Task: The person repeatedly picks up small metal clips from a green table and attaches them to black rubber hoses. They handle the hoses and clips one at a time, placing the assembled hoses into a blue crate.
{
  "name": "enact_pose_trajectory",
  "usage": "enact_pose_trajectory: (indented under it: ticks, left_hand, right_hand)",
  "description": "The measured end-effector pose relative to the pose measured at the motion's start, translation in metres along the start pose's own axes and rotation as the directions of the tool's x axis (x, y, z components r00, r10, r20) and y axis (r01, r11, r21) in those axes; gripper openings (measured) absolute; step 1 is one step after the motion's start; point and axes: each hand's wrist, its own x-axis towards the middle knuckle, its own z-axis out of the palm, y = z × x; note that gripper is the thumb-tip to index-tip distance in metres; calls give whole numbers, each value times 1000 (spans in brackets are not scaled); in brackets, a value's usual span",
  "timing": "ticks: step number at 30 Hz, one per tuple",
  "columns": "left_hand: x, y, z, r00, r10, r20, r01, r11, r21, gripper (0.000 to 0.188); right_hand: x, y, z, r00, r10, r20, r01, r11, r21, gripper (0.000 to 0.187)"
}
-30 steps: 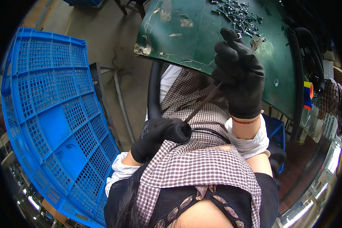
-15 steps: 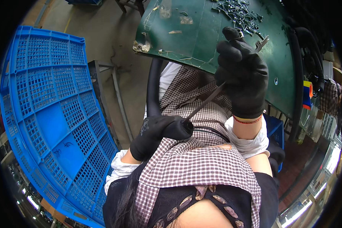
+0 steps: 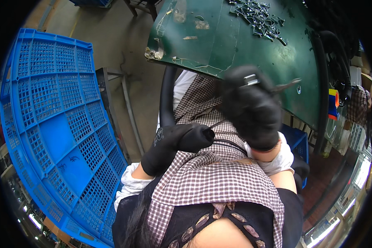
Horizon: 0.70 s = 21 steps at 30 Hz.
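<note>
My left hand [image 3: 173, 142], in a black glove, is closed in front of the checked apron. It holds one end of a thin dark strip [image 3: 219, 123], whose other end is lost behind my right hand. My right hand [image 3: 254, 107], gloved in black too and smeared by motion, is closed near the front edge of the green table. A small shiny metal clip [image 3: 251, 79] shows at its fingers. From its right side sticks out a slim metal piece [image 3: 291, 84] with a narrow tip; I cannot make out its kind.
A heap of small bent metal clips [image 3: 260, 20] lies on the far part of the green table [image 3: 219, 45]. On the left stands a large blue plastic crate [image 3: 56, 128] with grid walls. Another blue crate [image 3: 299, 142] sits under the table at right.
My right hand has drawn back from the clip heap, down toward my body, with the metal clip and slim piece in it. Less of the dark strip shows. My left hand has barely moved.
</note>
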Motion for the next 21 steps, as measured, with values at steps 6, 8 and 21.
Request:
enact_pose_trajectory:
  ticks: [6,8,21]
  left_hand:
    - [-7,1,-14,990,-110,-93,118,990,83,74]
    - [-10,-5,-16,972,-160,-171,182,976,122,74]
    - [-6,2,-15,942,-239,-235,255,966,39,75]
  right_hand:
    - [-14,-49,-9,947,-321,17,304,877,-371,36]
    - [-1,-36,-12,996,44,83,-10,927,-375,37]
    - [7,35,-39,994,105,44,-86,947,-311,24]
